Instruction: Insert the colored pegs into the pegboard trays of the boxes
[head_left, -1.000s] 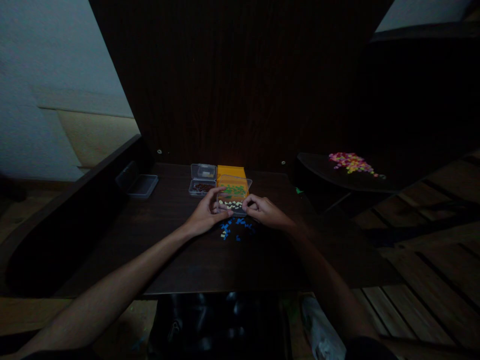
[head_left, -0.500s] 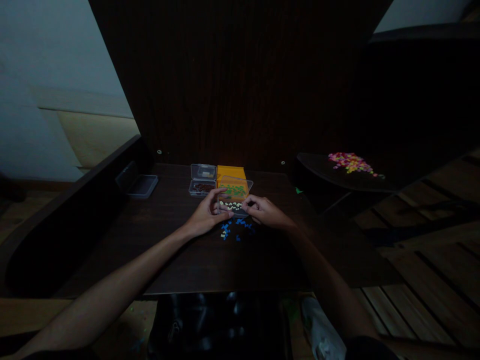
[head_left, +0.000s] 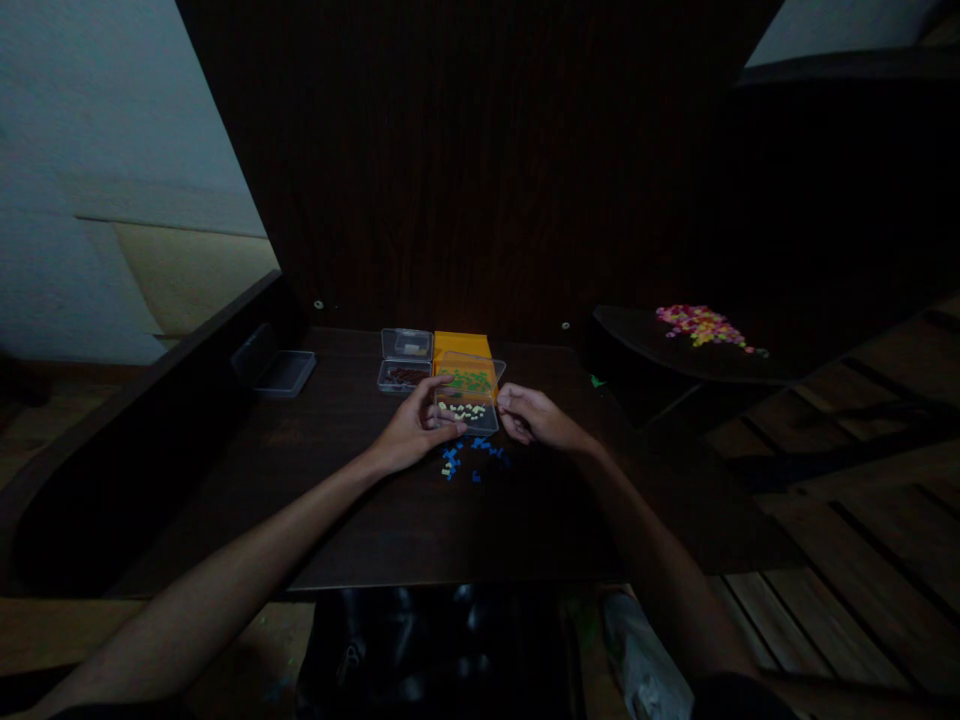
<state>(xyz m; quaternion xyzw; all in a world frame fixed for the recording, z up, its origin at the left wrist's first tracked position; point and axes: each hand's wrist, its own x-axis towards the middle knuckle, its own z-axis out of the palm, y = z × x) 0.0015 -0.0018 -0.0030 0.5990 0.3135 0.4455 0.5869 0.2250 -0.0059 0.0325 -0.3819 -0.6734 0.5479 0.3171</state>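
A small clear plastic box [head_left: 466, 413] with pale bits inside sits mid-table, its lid raised. My left hand [head_left: 411, 430] grips the box's left side, fingers curled round it. My right hand [head_left: 534, 417] is closed at the box's right edge, its fingertips pinched by the lid's corner. Behind the box lies an orange box [head_left: 463, 346] with green bits [head_left: 468, 380] on it. Loose blue bits [head_left: 471, 458] are scattered on the dark table [head_left: 337, 520] just in front of my hands.
A second open clear box [head_left: 406, 362] with dark bits stands left of the orange one. Another clear box [head_left: 276, 368] lies at the table's far left. A heap of pink and yellow bits [head_left: 703, 325] rests on a dark side surface at right.
My right hand has shifted slightly up and right along the box's edge. The left hand and the box have stayed put.
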